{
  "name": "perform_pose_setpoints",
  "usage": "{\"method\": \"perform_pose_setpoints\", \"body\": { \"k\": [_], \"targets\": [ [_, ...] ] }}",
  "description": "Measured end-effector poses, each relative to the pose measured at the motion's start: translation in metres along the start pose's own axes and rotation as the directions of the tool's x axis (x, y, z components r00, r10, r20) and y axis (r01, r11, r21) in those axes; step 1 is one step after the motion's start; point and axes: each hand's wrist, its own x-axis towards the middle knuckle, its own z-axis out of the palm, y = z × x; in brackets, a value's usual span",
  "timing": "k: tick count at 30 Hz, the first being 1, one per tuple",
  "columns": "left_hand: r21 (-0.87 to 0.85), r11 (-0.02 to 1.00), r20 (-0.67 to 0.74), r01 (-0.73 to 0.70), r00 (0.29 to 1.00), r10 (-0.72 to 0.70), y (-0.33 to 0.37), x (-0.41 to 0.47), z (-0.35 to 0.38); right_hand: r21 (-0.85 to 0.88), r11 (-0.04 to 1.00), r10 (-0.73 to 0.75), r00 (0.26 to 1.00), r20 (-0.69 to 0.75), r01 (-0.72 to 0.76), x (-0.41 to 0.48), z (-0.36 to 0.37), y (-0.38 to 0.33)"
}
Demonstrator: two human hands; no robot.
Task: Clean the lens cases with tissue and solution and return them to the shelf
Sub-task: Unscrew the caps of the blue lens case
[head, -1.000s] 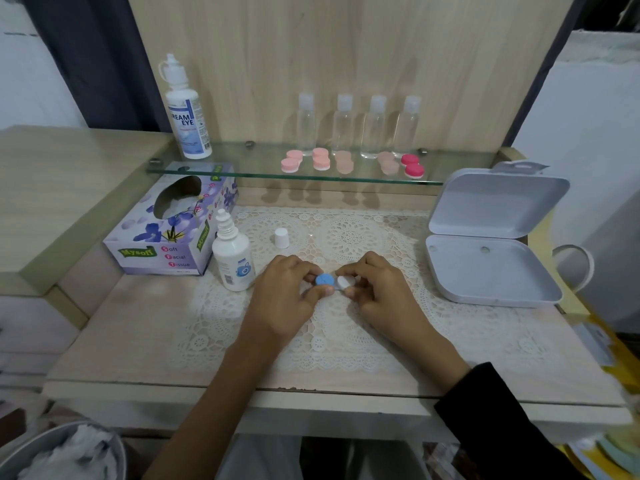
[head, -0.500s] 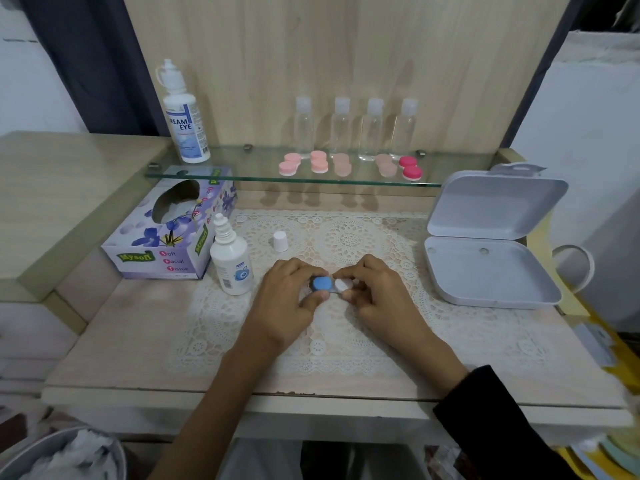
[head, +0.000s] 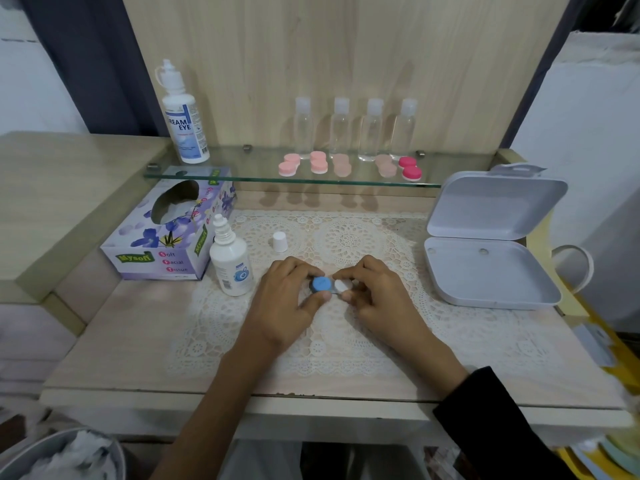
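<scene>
Over the lace mat, both hands hold one lens case (head: pixel 329 285) with a blue cap on its left half and a white cap on its right. My left hand (head: pixel 287 299) pinches the blue cap; my right hand (head: pixel 377 296) pinches the white one. A small solution bottle (head: pixel 231 263) stands uncapped left of my hands, its white cap (head: pixel 280 241) loose on the mat behind. A purple tissue box (head: pixel 166 237) sits further left. On the glass shelf (head: pixel 242 174) lie several pink lens cases (head: pixel 289 165) and a red one (head: pixel 410 168).
A tall solution bottle (head: pixel 185 119) and several clear empty bottles (head: pixel 370 129) stand on the shelf. A grey hinged box (head: pixel 485 244) lies open on the right. A bin with used tissues (head: pixel 65 455) shows at bottom left. A mug handle (head: pixel 578 268) pokes out behind the box.
Both hands stay on the lens case in the same spot; my fingers have shifted slightly around the caps.
</scene>
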Motion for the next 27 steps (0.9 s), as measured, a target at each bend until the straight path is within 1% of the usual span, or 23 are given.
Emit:
{"method": "perform_pose_setpoints", "body": {
  "k": [2,6,9,14,20,27],
  "targets": [
    [0.005,1.000,0.007,0.003,1.000,-0.003,0.0009,-0.0010,-0.0004,0.002,1.000,-0.006,1.000,-0.002,0.006,0.0002,0.0001,0.0000],
    [0.071,0.996,0.055,-0.057,0.997,0.053,0.0013,-0.0013,-0.0006,0.004,1.000,-0.005,1.000,-0.002,0.005,0.0004,0.0004,0.0002],
    [0.058,0.997,0.032,-0.059,0.998,0.058,0.0000,-0.0006,0.0003,0.003,1.000,-0.003,1.000,0.000,0.003,0.0000,0.0007,0.0000],
    [0.009,1.000,-0.018,-0.023,1.000,0.023,-0.0013,-0.0017,0.0008,0.005,1.000,-0.003,1.000,0.000,0.003,0.0002,-0.0003,-0.0004],
    [0.056,0.997,0.017,-0.058,0.998,0.058,0.0016,-0.0029,-0.0005,0.009,1.000,0.001,1.000,0.007,-0.001,0.0004,0.0002,-0.0001],
    [0.013,0.999,-0.016,-0.033,0.999,0.033,-0.0009,-0.0016,-0.0002,0.017,1.000,0.004,1.000,-0.001,-0.004,-0.0006,0.0011,0.0005]
  ]
}}
